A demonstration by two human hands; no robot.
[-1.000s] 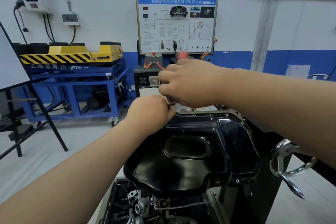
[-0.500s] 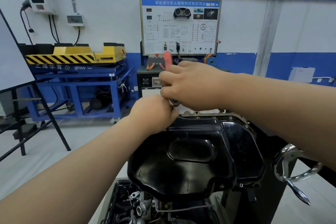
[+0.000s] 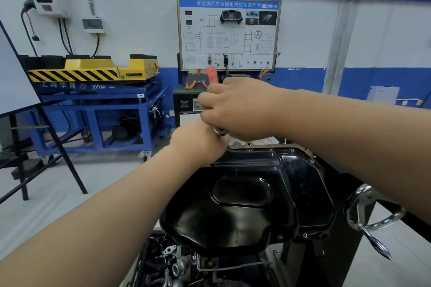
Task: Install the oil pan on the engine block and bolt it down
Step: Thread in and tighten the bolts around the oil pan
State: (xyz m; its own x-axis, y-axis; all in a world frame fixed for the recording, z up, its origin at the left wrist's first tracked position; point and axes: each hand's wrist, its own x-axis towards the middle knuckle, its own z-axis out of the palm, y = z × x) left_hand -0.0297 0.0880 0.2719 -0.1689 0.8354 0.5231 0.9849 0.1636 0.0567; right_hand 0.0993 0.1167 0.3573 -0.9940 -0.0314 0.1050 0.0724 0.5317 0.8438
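The engine (image 3: 186,263) sits on its stand with the pan (image 3: 245,193) already seated on top, flange down, so placing it looks done. What's left is bolting. The right hand (image 3: 238,109) and left hand (image 3: 200,142) meet at the pan's far edge. The right is clamped round a ratchet (image 3: 211,74), its head poking out below the fist. The left is curled in just under that head, though I can't tell what it grips. Small bolts (image 3: 312,161) already show along the right flange; whether they are tight I can't say, and the far one seems to be in hand. Over the last second the red handle has swung leftward, with both hands staying on the same spot.
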